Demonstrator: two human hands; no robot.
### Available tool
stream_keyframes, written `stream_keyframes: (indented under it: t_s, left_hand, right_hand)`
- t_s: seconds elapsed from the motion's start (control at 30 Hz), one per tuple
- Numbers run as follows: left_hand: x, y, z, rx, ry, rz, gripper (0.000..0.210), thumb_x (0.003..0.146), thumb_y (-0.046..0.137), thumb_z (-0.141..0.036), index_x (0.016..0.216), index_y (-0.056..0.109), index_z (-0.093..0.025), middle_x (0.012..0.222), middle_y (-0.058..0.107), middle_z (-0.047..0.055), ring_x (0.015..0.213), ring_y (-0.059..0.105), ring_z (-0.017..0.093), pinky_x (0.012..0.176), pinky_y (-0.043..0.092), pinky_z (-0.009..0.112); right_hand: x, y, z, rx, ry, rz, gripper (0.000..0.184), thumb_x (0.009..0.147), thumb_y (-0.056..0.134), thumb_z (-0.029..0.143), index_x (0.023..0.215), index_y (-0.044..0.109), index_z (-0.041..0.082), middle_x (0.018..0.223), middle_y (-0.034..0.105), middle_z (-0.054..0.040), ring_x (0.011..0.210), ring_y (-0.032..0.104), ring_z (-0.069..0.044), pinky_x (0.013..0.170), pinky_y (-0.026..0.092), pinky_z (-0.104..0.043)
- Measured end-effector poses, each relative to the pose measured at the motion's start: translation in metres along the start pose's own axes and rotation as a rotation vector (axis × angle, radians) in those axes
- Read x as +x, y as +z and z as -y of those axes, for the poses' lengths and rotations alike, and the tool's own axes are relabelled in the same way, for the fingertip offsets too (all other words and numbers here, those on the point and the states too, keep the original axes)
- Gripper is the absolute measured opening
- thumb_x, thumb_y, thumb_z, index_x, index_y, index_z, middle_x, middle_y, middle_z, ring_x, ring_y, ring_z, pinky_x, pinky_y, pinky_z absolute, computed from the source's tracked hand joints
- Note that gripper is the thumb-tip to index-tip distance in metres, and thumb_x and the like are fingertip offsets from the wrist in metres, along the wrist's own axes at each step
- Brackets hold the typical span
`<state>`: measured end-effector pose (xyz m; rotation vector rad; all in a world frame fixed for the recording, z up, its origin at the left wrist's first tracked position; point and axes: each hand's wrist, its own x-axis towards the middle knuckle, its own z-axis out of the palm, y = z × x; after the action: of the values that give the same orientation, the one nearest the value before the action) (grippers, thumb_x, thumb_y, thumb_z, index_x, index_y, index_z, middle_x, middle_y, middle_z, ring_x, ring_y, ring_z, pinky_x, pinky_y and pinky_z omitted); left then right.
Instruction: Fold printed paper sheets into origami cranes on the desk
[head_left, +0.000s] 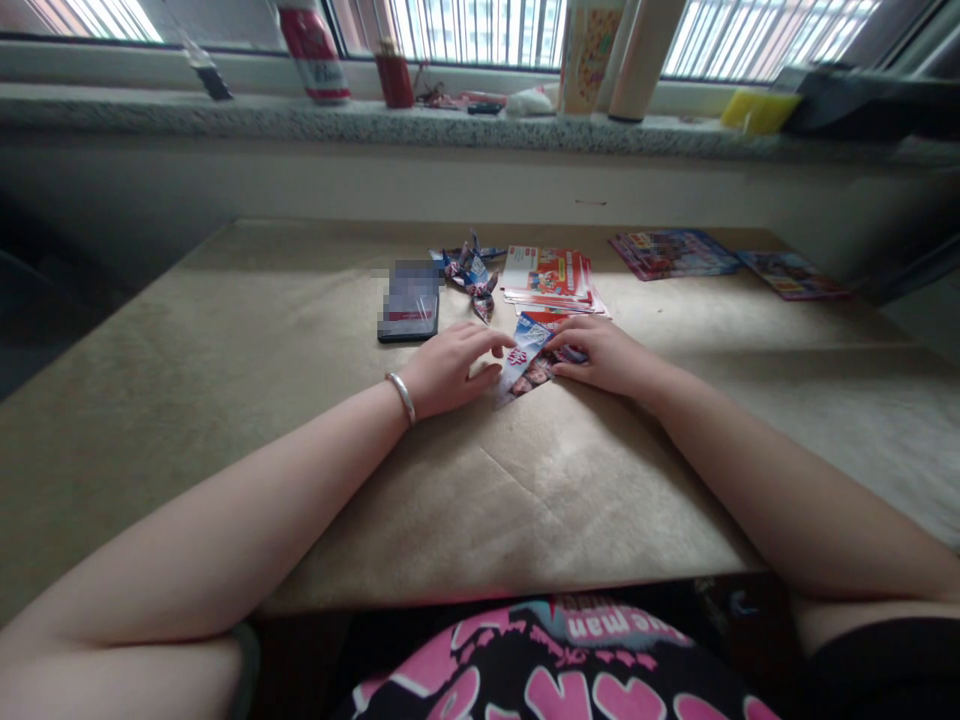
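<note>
A folded piece of printed paper (528, 352), blue and white with a dark patterned part, lies on the table in front of me. My right hand (592, 350) has its thumb and fingers closed on the paper's right edge. To the left of the paper is my left hand (459, 368), a silver bangle at its wrist. Its fingers are curved and apart, with the tips beside the paper's left edge and nothing held. Just beyond, a pointed folded paper figure (471, 270) sits near a stack of red and white printed sheets (546, 275).
A dark phone (409, 303) lies left of the paper figure. Printed leaflets (679, 252) are piled at the back right, with another leaflet (791, 273) beside them. Behind the table, a stone windowsill (450, 125) bears a red can (316, 55), bottles and a yellow item (759, 110).
</note>
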<state>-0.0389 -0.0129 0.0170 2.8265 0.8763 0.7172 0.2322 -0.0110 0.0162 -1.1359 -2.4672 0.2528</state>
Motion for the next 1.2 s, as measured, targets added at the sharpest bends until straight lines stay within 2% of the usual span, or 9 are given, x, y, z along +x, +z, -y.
stream_keyframes:
  t_s: [0.17,0.27,0.4,0.5,0.63,0.8,0.97,1.1,1.2]
  left_hand:
    - [0.001,0.001,0.005,0.124,0.050,0.093,0.044,0.094,0.052,-0.034,0.135,0.055,-0.019,0.151,0.044,0.012,0.141,0.037,0.029,0.116,0.033,0.050]
    - [0.000,0.001,0.002,0.200,0.034,0.138,0.046,0.094,0.053,-0.037,0.139,0.054,-0.023,0.157,0.035,0.009,0.147,0.026,0.032,0.120,0.025,0.053]
    - [0.001,0.001,-0.001,0.243,0.022,0.204,0.041,0.097,0.049,-0.040,0.135,0.057,-0.029,0.149,0.048,0.004,0.147,0.027,0.033,0.120,0.018,0.059]
    - [0.001,0.001,0.000,0.247,0.022,0.209,0.039,0.098,0.047,-0.041,0.133,0.059,-0.028,0.145,0.053,0.004,0.145,0.031,0.033,0.120,0.016,0.061]
    - [0.002,0.000,0.000,0.186,0.052,0.239,0.042,0.097,0.047,-0.041,0.134,0.058,-0.023,0.145,0.052,0.008,0.143,0.036,0.029,0.118,0.029,0.049]
    - [0.002,-0.003,-0.003,0.176,0.043,0.230,0.043,0.096,0.049,-0.041,0.133,0.059,-0.023,0.131,0.060,0.010,0.119,0.056,0.025,0.107,0.042,0.042]
    - [0.002,-0.004,-0.004,0.271,0.073,0.209,0.040,0.098,0.045,-0.042,0.129,0.064,-0.025,0.115,0.065,0.009,0.103,0.061,0.022,0.098,0.044,0.039]
    - [0.001,-0.003,-0.009,0.371,0.083,0.146,0.038,0.099,0.042,-0.044,0.123,0.068,-0.029,0.102,0.068,0.007,0.088,0.063,0.019,0.088,0.044,0.036]
    - [0.000,-0.001,-0.015,0.408,0.077,0.112,0.036,0.098,0.044,-0.043,0.118,0.069,-0.028,0.098,0.068,0.007,0.083,0.063,0.018,0.083,0.043,0.036]
  right_hand:
    - [0.002,0.000,0.003,0.051,-0.112,0.010,0.016,0.085,0.066,0.029,0.097,0.074,0.023,0.107,0.074,-0.0065,0.104,0.066,-0.023,0.099,0.046,-0.044]
    - [0.001,0.001,0.005,0.116,-0.133,0.027,0.014,0.087,0.064,0.028,0.096,0.073,0.024,0.105,0.075,-0.0044,0.101,0.067,-0.020,0.097,0.048,-0.039]
    - [0.001,0.003,0.005,0.158,-0.088,-0.014,0.016,0.085,0.064,0.027,0.099,0.073,0.026,0.108,0.074,-0.0034,0.101,0.067,-0.019,0.096,0.051,-0.038]
    - [0.001,0.006,0.004,0.058,-0.026,-0.075,0.024,0.085,0.066,0.032,0.106,0.073,0.023,0.112,0.073,-0.0076,0.108,0.065,-0.023,0.101,0.049,-0.043]
    - [0.001,0.008,0.004,-0.038,-0.031,-0.015,0.033,0.089,0.060,0.035,0.117,0.071,0.020,0.123,0.068,-0.0116,0.117,0.060,-0.027,0.106,0.044,-0.047]
    - [0.001,0.006,0.008,0.078,-0.011,-0.054,0.024,0.088,0.060,0.030,0.108,0.072,0.023,0.118,0.070,-0.0092,0.115,0.061,-0.025,0.105,0.044,-0.047]
    - [0.000,-0.002,0.013,0.288,0.094,-0.147,0.021,0.091,0.054,0.034,0.093,0.070,0.022,0.102,0.074,-0.0061,0.098,0.066,-0.021,0.092,0.050,-0.038]
    - [-0.005,-0.009,0.011,0.303,0.182,-0.096,0.039,0.095,0.046,0.042,0.074,0.069,0.019,0.075,0.071,-0.0036,0.073,0.064,-0.017,0.072,0.049,-0.030]
    - [-0.007,-0.013,0.008,0.292,0.226,-0.036,0.048,0.096,0.041,0.045,0.067,0.069,0.019,0.064,0.068,-0.0028,0.062,0.061,-0.014,0.064,0.046,-0.028]
